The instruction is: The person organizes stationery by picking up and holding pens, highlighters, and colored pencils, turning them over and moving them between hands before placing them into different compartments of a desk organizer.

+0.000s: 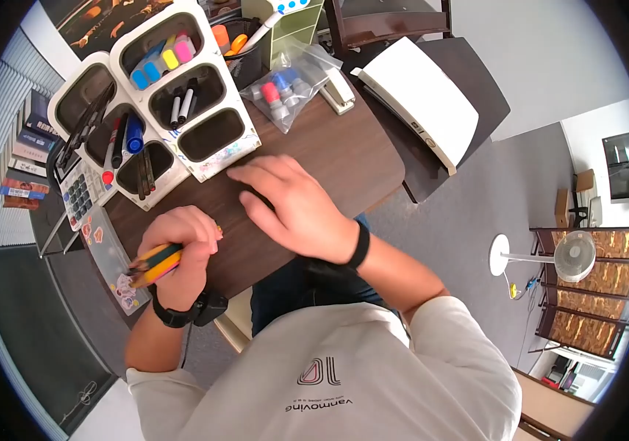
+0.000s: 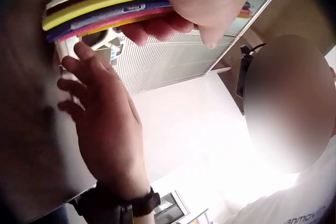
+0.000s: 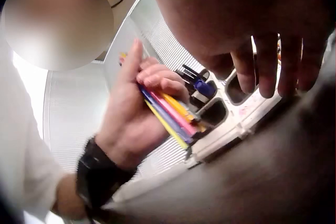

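Observation:
My left hand [image 1: 180,246] grips a bundle of colored pencils [image 1: 156,266] over the left part of the brown table. In the left wrist view, yellow, blue, pink and orange shafts [image 2: 107,15] run side by side under the palm. The left fingers curl round the bundle in the right wrist view, and its ends [image 3: 184,127] point toward the white organizer. My right hand [image 1: 296,209] holds nothing; its fingers are loosely bent, low over the table near the organizer's front corner.
The white desk organizer [image 1: 195,165] holds highlighters [image 1: 171,57], black markers [image 1: 183,103] and pens. Beside it are a clear bag of small bottles [image 1: 281,92], a stapler [image 1: 338,92] and a black mesh pen cup [image 1: 244,66]. A calculator [image 1: 79,192] lies left. A chair [image 1: 487,88] bears a white box-like device [image 1: 424,95].

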A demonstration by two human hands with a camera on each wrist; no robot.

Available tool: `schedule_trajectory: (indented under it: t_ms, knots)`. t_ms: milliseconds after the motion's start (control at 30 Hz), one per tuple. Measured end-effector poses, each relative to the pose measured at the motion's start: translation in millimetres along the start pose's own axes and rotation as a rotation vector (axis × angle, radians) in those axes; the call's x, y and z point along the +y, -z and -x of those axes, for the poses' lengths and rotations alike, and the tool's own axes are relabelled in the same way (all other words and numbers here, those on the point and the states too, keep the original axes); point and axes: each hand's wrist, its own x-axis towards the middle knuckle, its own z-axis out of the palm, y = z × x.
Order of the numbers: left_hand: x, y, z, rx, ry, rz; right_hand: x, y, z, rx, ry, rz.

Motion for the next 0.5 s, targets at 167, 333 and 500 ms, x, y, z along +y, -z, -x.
schedule_trajectory:
  t_ms: [167,333,500]
  knots:
    - [-17.6,-0.6,1.0,-0.089,0.11,-0.29,21.3,-19.4,-28.5,0.007,0.069,-0.035]
    - [-22.5,-3.6,0.2,-0.085,0.29,-0.495,27.8,-24.1,-32.5,0.012,0.005,-0.055]
    - [-31.6,-6.7,3.4,0.141,0.23,-0.517,25.8,-20.1,-36.7,0.004,0.002,-0.029]
